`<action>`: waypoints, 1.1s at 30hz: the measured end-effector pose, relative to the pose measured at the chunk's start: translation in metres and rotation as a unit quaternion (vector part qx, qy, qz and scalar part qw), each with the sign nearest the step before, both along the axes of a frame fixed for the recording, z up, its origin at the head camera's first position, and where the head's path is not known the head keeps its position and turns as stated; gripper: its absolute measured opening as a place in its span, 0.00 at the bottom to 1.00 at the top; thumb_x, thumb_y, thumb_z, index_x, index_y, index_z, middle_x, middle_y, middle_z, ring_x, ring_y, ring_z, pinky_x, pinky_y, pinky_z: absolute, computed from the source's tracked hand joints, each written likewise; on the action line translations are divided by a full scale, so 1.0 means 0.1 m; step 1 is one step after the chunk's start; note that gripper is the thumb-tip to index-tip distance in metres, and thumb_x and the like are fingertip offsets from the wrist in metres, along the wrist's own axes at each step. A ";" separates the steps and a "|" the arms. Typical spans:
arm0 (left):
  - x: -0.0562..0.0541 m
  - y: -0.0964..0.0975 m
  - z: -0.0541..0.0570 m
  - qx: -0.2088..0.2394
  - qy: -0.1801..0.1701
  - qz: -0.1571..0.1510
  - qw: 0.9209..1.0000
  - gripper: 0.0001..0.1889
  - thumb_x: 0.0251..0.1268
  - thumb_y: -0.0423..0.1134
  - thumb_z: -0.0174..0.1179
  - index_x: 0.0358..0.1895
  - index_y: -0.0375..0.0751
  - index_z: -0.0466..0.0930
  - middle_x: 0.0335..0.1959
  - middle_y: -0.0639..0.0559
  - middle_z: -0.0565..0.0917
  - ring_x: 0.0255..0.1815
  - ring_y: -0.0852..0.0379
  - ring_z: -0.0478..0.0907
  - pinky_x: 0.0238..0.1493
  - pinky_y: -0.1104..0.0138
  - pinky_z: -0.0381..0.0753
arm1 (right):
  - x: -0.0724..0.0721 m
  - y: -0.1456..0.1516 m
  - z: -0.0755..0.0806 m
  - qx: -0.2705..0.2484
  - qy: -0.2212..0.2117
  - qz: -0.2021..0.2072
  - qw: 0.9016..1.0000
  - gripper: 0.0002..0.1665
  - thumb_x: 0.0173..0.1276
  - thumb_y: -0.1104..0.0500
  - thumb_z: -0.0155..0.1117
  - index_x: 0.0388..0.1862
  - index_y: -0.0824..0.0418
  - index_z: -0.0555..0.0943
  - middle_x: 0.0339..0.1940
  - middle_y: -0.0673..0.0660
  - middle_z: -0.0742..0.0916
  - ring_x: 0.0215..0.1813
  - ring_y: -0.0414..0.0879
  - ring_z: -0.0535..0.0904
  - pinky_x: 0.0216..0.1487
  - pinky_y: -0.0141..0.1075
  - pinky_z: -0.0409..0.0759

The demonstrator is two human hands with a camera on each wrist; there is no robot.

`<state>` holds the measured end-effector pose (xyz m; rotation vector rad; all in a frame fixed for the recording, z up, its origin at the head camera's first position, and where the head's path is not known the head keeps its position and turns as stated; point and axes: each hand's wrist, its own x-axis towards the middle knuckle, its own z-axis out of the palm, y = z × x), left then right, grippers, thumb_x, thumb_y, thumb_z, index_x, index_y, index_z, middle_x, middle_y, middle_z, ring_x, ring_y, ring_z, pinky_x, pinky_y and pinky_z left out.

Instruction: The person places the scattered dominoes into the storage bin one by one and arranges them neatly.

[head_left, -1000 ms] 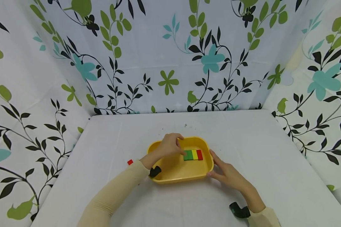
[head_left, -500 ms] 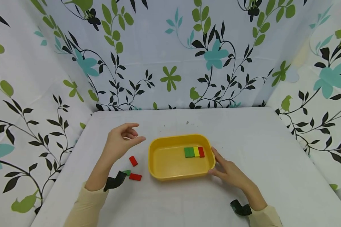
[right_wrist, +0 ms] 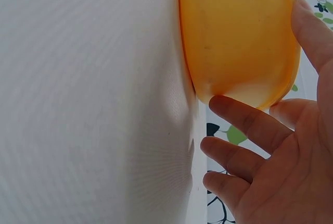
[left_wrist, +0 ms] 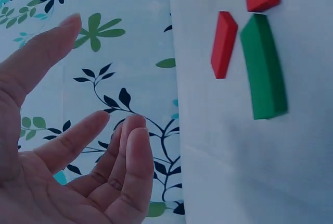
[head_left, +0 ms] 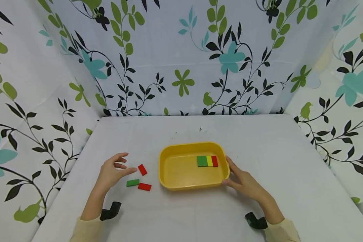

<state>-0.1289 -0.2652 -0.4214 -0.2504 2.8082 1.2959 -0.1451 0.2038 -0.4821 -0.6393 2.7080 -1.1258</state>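
Note:
My left hand (head_left: 110, 173) hovers over the left of the table with its fingers apart and holds nothing. Beside it lie a red block (head_left: 142, 169), a green block (head_left: 132, 183) and another red block (head_left: 144, 187); all of them also appear in the left wrist view. In the yellow tray (head_left: 181, 184), a row of upright-looking green, yellow and red blocks (head_left: 207, 161) stands side by side near the right end. My right hand (head_left: 245, 183) rests against the tray's right end, with extended fingers and thumb touching its outside.
A white cloth covers the table (head_left: 181, 215). Patterned curtains (head_left: 157, 67) hang behind it and along both sides. Black bands (head_left: 111, 211) are on both wrists, below the hands.
My left hand has left the tray's inside and moved left, then lower, to beside the loose blocks, uncovering them. My right hand stays at the tray's end.

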 end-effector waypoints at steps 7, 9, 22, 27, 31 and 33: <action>0.17 -0.05 -0.24 -0.006 -0.055 0.022 0.998 0.42 0.50 0.52 0.74 0.67 0.38 0.69 0.57 0.37 0.76 0.51 0.45 0.76 0.39 0.65 0.77 | -0.01 0.01 0.00 0.004 0.006 0.001 1.000 0.54 0.66 0.42 0.64 0.81 0.50 0.45 0.72 0.66 0.70 0.71 0.66 0.68 0.64 0.62 0.68; 0.22 -0.04 -0.30 -0.008 -0.068 0.032 0.997 0.40 0.49 0.50 0.75 0.65 0.37 0.71 0.54 0.37 0.77 0.51 0.45 0.76 0.39 0.64 0.77 | -0.01 0.01 0.01 0.002 0.007 0.001 1.000 0.54 0.66 0.43 0.64 0.81 0.50 0.45 0.72 0.66 0.71 0.70 0.66 0.68 0.64 0.63 0.68; 0.24 -0.02 -0.50 -0.019 -0.039 0.087 0.995 0.26 0.50 0.34 0.72 0.53 0.28 0.75 0.37 0.40 0.78 0.33 0.51 0.76 0.29 0.68 0.75 | -0.01 -0.01 0.00 0.000 0.000 -0.001 1.000 0.54 0.66 0.43 0.65 0.81 0.49 0.45 0.73 0.65 0.70 0.71 0.65 0.68 0.65 0.63 0.67; 0.18 0.01 -0.53 -0.034 -0.017 0.104 0.994 0.23 0.51 0.35 0.70 0.49 0.26 0.76 0.34 0.38 0.79 0.32 0.49 0.76 0.28 0.68 0.73 | -0.01 -0.01 0.00 0.004 -0.007 -0.003 1.000 0.54 0.66 0.41 0.64 0.81 0.48 0.45 0.73 0.66 0.71 0.71 0.65 0.67 0.64 0.63 0.67; 0.15 0.06 -0.55 -0.045 -0.015 0.102 0.994 0.22 0.51 0.36 0.71 0.47 0.26 0.77 0.34 0.38 0.79 0.35 0.47 0.76 0.29 0.68 0.72 | 0.00 -0.01 0.00 0.006 -0.003 -0.001 1.000 0.54 0.67 0.42 0.64 0.81 0.50 0.45 0.72 0.67 0.71 0.71 0.67 0.68 0.64 0.63 0.68; 0.14 0.09 -0.55 -0.050 -0.018 0.097 0.994 0.23 0.50 0.37 0.72 0.47 0.27 0.78 0.34 0.39 0.79 0.36 0.47 0.75 0.29 0.68 0.72 | 0.00 0.00 0.00 0.007 -0.002 -0.002 1.000 0.54 0.66 0.42 0.64 0.81 0.50 0.45 0.72 0.67 0.72 0.71 0.67 0.68 0.64 0.64 0.68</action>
